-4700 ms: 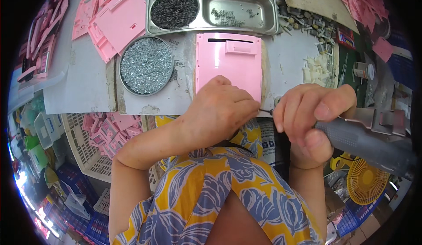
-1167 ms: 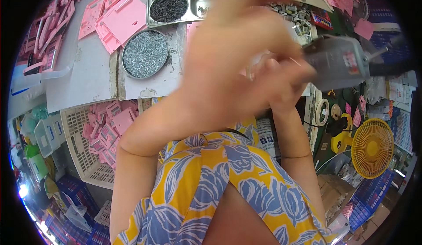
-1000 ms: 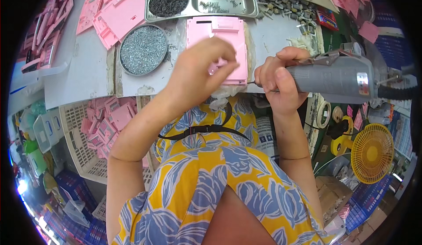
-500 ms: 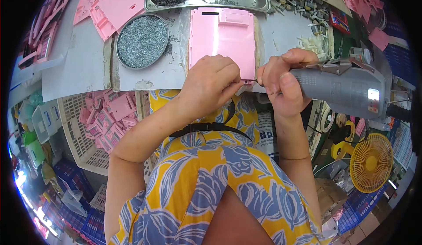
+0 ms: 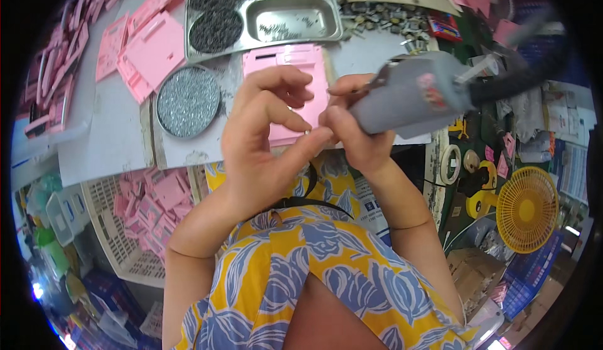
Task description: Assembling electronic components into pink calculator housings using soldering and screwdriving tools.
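Workbench (image 5: 113, 130) crowded with pink parts; a round dish (image 5: 188, 101) of small screws sits left of a pink panel (image 5: 286, 77), with a steel tray (image 5: 286, 20) behind. Left hand (image 5: 260, 140) is raised above the panel, thumb and fingertips pinched close at the driver's tip; whether a screw sits between them cannot be told. Right hand (image 5: 352, 133) is wrapped tight round a grey power screwdriver (image 5: 411, 96), nose pointing left toward the left fingertips. Judged step: loading a screw onto the bit. Next move calls for lowering the tip squarely onto a hole in the panel.
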A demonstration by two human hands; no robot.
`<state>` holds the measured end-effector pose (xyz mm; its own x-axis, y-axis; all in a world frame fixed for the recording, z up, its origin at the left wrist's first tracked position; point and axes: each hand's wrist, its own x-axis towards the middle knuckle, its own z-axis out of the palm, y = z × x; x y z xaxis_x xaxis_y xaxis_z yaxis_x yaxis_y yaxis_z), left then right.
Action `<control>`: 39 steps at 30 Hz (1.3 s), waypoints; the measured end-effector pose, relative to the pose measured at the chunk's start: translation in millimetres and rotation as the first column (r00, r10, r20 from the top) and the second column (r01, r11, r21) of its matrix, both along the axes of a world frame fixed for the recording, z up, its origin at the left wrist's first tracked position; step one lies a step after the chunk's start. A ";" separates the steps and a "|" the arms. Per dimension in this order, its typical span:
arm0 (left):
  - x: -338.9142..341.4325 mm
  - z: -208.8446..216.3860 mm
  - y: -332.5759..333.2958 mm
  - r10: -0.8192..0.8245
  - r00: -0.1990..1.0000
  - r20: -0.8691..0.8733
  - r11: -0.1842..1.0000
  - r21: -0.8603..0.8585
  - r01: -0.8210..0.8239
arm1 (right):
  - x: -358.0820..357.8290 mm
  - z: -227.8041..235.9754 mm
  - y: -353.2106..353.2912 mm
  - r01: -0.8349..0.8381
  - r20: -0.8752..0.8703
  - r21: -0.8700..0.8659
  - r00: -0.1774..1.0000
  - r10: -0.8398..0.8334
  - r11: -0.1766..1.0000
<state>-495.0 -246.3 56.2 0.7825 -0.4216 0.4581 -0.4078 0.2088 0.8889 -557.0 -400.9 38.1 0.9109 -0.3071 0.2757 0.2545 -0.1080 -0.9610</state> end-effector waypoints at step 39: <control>-9.0 63.2 -70.0 0.110 0.874 0.473 0.976 -0.217 -0.005 | -11.3 15.6 -5.3 -0.025 0.058 0.230 0.998 0.012 0.973</control>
<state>-503.9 -316.3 119.4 0.4640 -0.2399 0.8527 -0.7890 0.3257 0.5210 -568.3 -406.2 53.7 0.9023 -0.3516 0.2496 0.3078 0.1200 -0.9438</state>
